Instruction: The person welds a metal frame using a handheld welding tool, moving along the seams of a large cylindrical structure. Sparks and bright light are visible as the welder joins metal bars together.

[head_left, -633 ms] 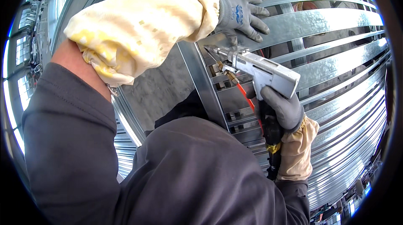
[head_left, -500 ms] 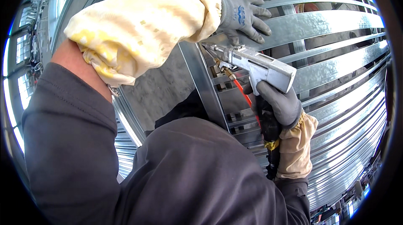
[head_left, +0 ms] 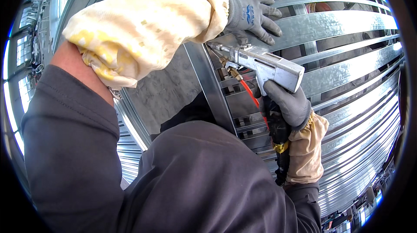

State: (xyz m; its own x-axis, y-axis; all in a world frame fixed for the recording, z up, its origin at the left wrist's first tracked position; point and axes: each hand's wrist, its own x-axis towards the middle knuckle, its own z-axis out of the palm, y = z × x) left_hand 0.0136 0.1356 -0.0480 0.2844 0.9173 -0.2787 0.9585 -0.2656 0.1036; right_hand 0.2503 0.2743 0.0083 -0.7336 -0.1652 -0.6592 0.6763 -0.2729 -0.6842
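My left hand (head_left: 257,17), in a grey glove, lies with its fingers spread on a flat shiny metal slat (head_left: 334,22). In my right hand (head_left: 292,106), also gloved in grey, is the grip of a silver pistol-shaped welding gun (head_left: 273,68). Its nozzle points left, close to where the slats meet a grey metal frame bar (head_left: 207,81); whether the tip touches cannot be made out. An orange-red hose (head_left: 249,91) runs from a brass fitting under the nozzle, down past the grip. A thick black cable (head_left: 281,161) hangs below my right hand.
Many parallel metal slats (head_left: 360,91) stretch away to the right with gaps between them. Beneath them run crossbars (head_left: 309,49), and something round and reddish (head_left: 319,7) shows through a gap. Grey concrete floor (head_left: 167,94) lies left of the frame bar.
The welding gun and my right hand have shifted slightly left and up. My left hand stays flat on the slat, almost unmoved.
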